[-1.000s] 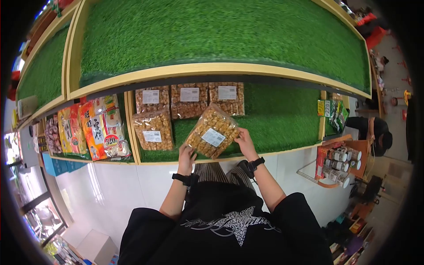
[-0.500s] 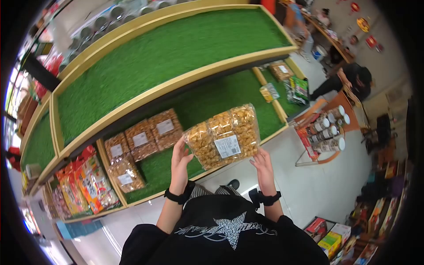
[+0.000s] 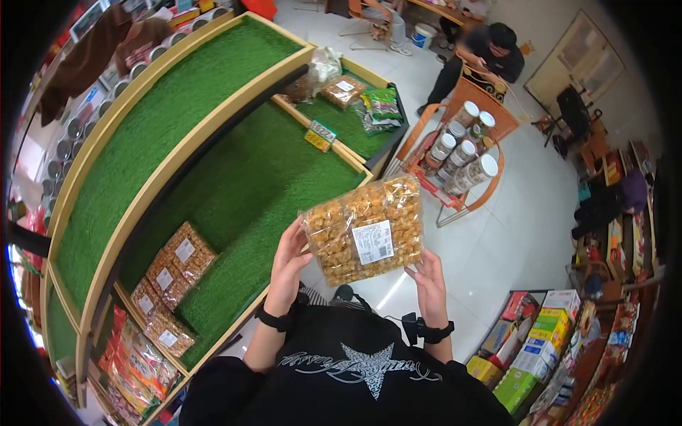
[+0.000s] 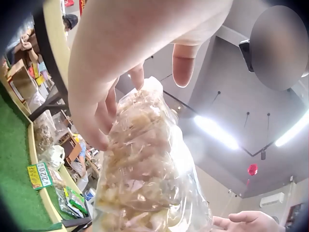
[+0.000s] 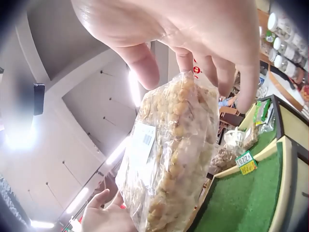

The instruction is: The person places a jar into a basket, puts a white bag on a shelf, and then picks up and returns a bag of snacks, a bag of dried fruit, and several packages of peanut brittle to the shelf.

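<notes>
In the head view, a clear plastic pack of golden-brown puffed snack pieces (image 3: 334,238) is held up in front of the chest, a white printed label (image 3: 373,241) facing up. My left hand (image 3: 285,273) holds its left edge, and my right hand (image 3: 429,287) grips the lower right corner. The left wrist view shows the left fingers (image 4: 104,118) bent along the pack's far side, the thumb standing off it. Right fingers (image 5: 224,75) reach behind the pack in the right wrist view, with the thumb (image 5: 145,67) on the label side.
Several similar packs (image 3: 185,248) lie on the green turf shelf (image 3: 241,184) at left. A price tag (image 3: 320,135) sits on the wooden divider. Beyond stand a rattan chair with lidded jars (image 3: 462,156) and a seated person (image 3: 490,60). Boxes (image 3: 533,341) are at lower right.
The pack has been lifted from over the shelf and brought closer to the body, its label turned more upright. The head view has swung right, away from the shelf.
</notes>
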Motion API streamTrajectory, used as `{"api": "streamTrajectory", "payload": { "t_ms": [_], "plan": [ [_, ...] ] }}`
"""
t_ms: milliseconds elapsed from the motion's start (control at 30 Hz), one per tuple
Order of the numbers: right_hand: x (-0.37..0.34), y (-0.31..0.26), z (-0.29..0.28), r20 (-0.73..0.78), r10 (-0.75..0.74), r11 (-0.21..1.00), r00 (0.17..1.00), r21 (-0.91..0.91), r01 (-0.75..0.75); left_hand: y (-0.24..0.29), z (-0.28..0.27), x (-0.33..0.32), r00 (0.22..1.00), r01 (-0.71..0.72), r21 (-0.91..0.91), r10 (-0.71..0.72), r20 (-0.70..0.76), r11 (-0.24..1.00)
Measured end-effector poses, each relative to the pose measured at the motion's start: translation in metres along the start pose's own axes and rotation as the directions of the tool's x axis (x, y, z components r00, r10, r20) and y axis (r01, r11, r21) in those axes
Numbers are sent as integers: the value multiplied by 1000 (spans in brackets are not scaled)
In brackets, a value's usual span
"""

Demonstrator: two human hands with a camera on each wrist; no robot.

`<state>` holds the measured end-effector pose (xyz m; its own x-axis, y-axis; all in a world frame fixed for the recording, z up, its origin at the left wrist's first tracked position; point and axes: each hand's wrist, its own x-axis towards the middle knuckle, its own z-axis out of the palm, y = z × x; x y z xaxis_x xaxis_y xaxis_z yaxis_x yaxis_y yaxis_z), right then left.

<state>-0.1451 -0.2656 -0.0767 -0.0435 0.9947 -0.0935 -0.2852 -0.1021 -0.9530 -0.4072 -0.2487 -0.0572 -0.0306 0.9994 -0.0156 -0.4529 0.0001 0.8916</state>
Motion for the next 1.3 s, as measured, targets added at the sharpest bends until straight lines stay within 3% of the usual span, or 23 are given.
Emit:
{"api": "streamTrajectory", "payload": {
  "t_ms": [67, 300, 667, 800, 967, 1233, 1300],
  "plan": [
    [-2, -2, -12, 4, -12, 996, 1000, 90, 12, -4, 9, 12, 999, 18, 11, -19, 31, 1000],
    [19, -15, -25, -63, -32, 994, 997, 105, 39, -12, 25, 58, 993, 36, 26, -39, 114, 999],
    [147, -46, -28, 10, -13, 999, 1000, 34, 13, 1, 29, 174, 993, -31, 10, 29, 115, 999],
    [195, -46, -25, 47, -53, 998, 997, 39, 51, 4, 25, 210, 996, 7, 2, -7, 89, 1000],
    [237, -43, -16, 44, 35, 998, 998, 49, -37, 10, 20, 233, 999, 30, 58, -32, 40, 998],
    [350, -19, -27, 207, 224, 966, 952, 83, -245, -15, 16, 270, 986, 62, 75, -49, -156, 995],
    [395, -4, -38, 147, 295, 954, 944, 5, -299, -26, 21, 292, 983, 80, 12, -77, -167, 997]
  ]
}}
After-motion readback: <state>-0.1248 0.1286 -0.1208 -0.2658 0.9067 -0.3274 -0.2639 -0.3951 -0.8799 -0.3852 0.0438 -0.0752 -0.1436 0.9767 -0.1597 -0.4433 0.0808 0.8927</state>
